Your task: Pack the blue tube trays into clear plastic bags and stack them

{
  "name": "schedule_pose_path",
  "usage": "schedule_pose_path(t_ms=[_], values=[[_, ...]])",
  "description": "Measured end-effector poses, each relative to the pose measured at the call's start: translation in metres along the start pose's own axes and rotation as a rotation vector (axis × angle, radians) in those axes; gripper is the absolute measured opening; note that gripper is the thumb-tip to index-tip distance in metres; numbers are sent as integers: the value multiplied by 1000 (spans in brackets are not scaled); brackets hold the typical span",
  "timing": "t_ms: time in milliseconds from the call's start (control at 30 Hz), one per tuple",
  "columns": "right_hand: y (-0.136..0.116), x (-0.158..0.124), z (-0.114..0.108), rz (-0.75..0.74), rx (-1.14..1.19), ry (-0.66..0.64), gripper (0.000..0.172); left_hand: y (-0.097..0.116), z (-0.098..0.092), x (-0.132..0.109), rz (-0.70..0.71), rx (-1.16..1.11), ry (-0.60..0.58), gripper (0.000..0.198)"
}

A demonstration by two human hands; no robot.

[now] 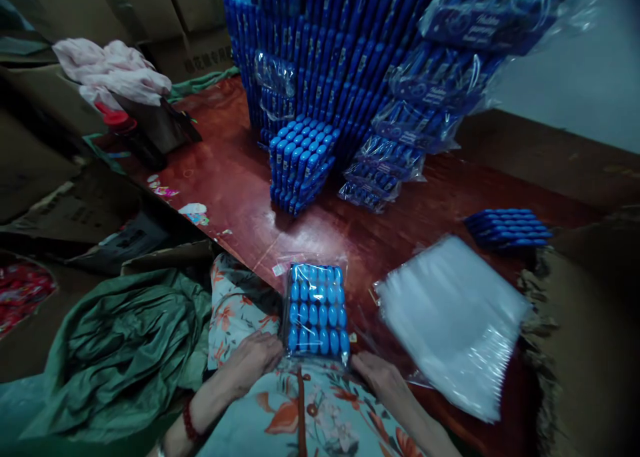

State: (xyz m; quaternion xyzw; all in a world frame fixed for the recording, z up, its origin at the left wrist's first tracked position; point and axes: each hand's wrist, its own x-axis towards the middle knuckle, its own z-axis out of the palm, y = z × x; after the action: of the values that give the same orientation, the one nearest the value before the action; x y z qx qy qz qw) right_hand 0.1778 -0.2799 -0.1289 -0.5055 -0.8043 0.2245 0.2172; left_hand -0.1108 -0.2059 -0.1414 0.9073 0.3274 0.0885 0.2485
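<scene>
A clear plastic bag (318, 363) lies at the table's near edge against my body. Inside it sit rows of shiny blue oval-topped pieces (319, 310), packed in a block. My left hand (261, 351) is closed at the bag's lower left corner, with a red bead bracelet on the wrist. At the lower right corner my right hand (373, 369) is closed on the bag's edge; its fingertips are partly hidden. To the right lies a fanned stack of clear empty bags (455, 323).
Tall stacks of blue packs (330, 63) stand at the back, with a smaller blue stack (303, 160) before them. Bagged packs (415, 110) pile up beside these. More blue packs (510, 229) lie right. A red-lidded bottle (137, 140), green cloth (140, 337) and cartons (75, 210) are left.
</scene>
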Motion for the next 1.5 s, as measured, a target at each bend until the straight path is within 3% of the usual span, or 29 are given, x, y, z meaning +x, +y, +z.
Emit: schedule_pose_path(t_ms=[67,133,300,400,467,567,733,867,1000,1067,1133,1233,1367,1500], values=[[-5,8,-15,21,28,-41,19,5,-17,5,9,-39,-9,29],[-9,24,-36,6,57,55,25,8,-41,14,15,-52,74,29],[-18,90,-97,60,-3,606,20,5,-114,56,-12,122,516,37],[-17,139,-113,107,170,849,21,-3,-143,89,-91,100,787,33],[-10,168,-112,148,464,868,25,-8,-151,111,-114,-119,904,28],[5,199,-101,204,811,863,29,-14,-153,138,-148,-608,945,25],[16,218,-97,232,942,957,29,-16,-155,162,-152,-1237,1017,24],[9,223,-115,206,755,1072,25,-13,-156,176,-47,-1474,1096,18],[-13,229,-134,-27,82,1354,24,-5,-157,185,-28,-1483,1200,16],[-28,234,-136,-233,-274,1262,25,1,-158,187,-39,-1454,1242,17],[-44,241,-132,-412,-516,1036,25,7,-159,187,-48,-1425,1275,16],[-61,255,-119,-503,-730,774,26,10,-161,184,-62,-1348,1301,16],[-66,272,-109,-538,-840,708,24,4,-164,175,-101,-1117,1215,19],[-56,286,-134,-568,-765,766,17,3,-166,166,-127,-802,1136,19]])
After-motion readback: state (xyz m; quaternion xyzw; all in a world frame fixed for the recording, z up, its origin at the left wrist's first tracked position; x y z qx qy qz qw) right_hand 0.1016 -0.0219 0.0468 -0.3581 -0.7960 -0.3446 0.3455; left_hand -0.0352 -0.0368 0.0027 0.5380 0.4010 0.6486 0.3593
